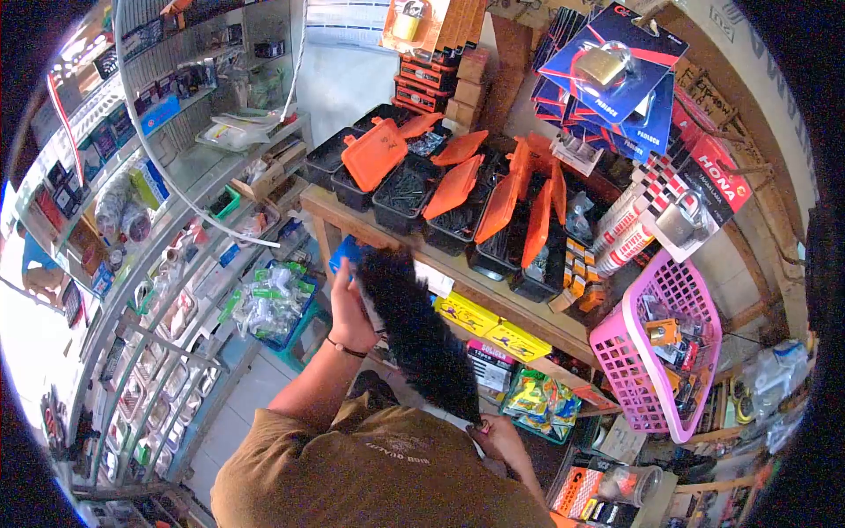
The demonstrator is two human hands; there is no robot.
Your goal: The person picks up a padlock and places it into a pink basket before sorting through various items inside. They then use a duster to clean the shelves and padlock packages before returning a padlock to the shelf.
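My right hand (503,440) is closed around the lower end of a black feather duster (418,326), which slants up and left in front of my chest. My left hand (350,312) is raised beside the duster's upper end. Its fingers are closed on a small blue object (345,253) near the shelf's left front corner; its kind is not clear. Just beyond, black plastic bins (407,195) with orange lids (376,154) stand in rows on the wooden shelf (440,255), several lids tilted up. Dark screws or nails lie in some bins.
A pink basket (629,352) of packaged goods stands at the right. Carded padlocks (607,66) hang above the bins. Yellow boxes (493,326) sit under the shelf edge. A metal rack (158,352) and a tray of bagged items (273,304) are on the left.
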